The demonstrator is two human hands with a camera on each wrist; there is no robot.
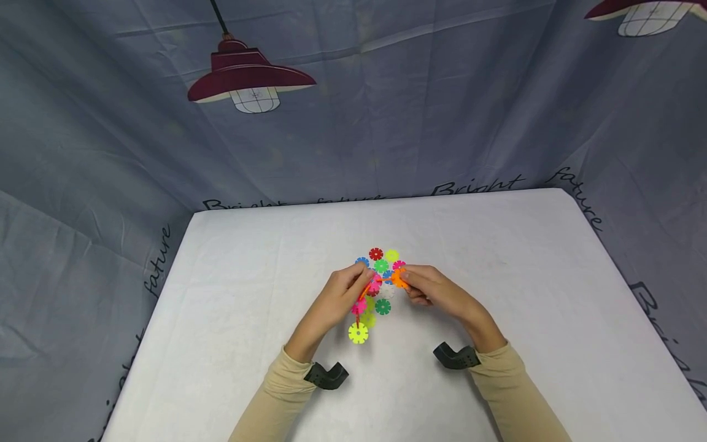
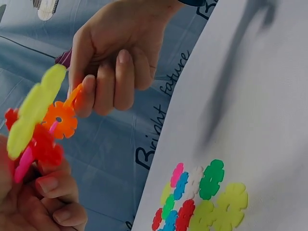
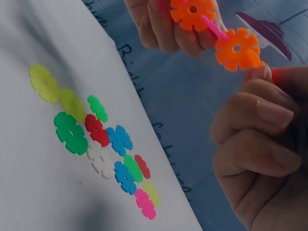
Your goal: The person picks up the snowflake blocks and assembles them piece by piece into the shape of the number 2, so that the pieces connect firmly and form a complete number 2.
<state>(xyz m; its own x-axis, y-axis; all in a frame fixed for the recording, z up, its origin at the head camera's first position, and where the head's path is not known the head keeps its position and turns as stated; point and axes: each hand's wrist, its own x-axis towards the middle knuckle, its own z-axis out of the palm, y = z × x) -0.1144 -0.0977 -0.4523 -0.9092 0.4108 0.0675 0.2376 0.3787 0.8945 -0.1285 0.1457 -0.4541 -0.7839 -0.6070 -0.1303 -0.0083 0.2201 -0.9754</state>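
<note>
Both hands hold a chain of notched plastic flower-shaped discs above the table. My left hand point(image 1: 339, 294) pinches it near a pink disc point(image 1: 375, 282). From that hand the chain hangs down through another pink disc point(image 1: 359, 306) to a yellow disc point(image 1: 358, 333) at its lower end. My right hand point(image 1: 442, 293) pinches an orange disc point(image 1: 400, 278) between thumb and fingertips at the other end. In the right wrist view, a second orange disc point(image 3: 238, 49) meets the pinched one, which shows edge-on. Fingers hide part of the joins.
Loose discs lie flat beneath the hands, among them a green disc point(image 1: 383, 307), a red disc point(image 1: 376, 253) and a white disc point(image 3: 99, 160). The white table point(image 1: 248, 264) extends around them, with a grey printed curtain point(image 1: 375, 135) behind. Each wrist carries a black mount point(image 1: 327, 376).
</note>
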